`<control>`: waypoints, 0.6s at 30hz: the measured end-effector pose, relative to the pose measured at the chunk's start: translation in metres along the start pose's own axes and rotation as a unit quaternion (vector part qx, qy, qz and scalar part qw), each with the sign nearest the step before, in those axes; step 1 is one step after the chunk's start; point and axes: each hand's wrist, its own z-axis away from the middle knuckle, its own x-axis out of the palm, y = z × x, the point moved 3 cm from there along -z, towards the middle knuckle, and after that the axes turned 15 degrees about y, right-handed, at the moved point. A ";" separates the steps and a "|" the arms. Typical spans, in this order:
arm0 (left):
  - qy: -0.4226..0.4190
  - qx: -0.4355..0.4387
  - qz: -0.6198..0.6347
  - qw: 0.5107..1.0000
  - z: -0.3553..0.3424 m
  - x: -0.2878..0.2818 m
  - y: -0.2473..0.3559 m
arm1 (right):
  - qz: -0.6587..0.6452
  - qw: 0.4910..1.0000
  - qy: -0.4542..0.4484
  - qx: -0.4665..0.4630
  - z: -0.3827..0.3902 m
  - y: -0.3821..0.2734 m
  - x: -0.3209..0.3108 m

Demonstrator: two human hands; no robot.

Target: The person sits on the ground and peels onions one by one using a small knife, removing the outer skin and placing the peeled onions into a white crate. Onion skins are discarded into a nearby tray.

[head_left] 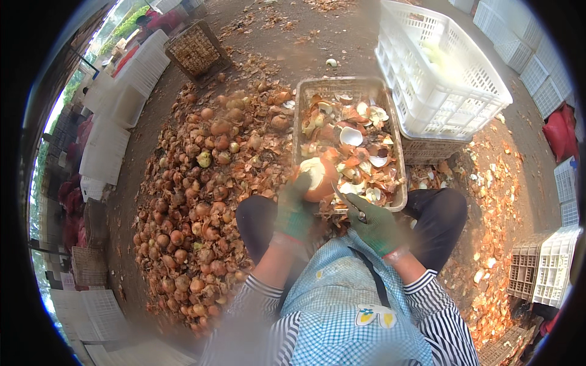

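My left hand (295,210), in a green and dark glove, grips a large onion (320,179) whose brown skin is partly off, baring pale flesh. In my right hand (373,229), gloved alike, is a small knife (348,203), its blade pointing toward the onion. Both hands are above the near edge of a dirty plastic crate (342,88). Onion skins and pale cut pieces (351,136) fill the crate. Between the knife tip and the onion, I cannot tell whether they touch.
A large heap of unpeeled onions (183,238) lies to my left. White crates (421,97) are stacked at the far right on a darker crate (430,150). A brown crate (196,52) stands at the far left. Loose skins (488,226) litter the ground on my right. More crates (552,268) line both sides.
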 end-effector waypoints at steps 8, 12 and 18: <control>-0.011 0.026 0.002 1.000 0.016 -0.009 -0.013 | -0.196 0.913 -0.186 0.305 -0.003 0.008 0.025; -0.056 -0.012 -0.002 0.998 -0.003 -0.035 -0.015 | -0.319 0.766 -0.276 0.486 -0.024 -0.011 0.007; -0.116 0.105 -0.163 0.974 0.008 -0.045 -0.009 | -0.310 0.787 -0.246 0.473 -0.035 0.007 -0.008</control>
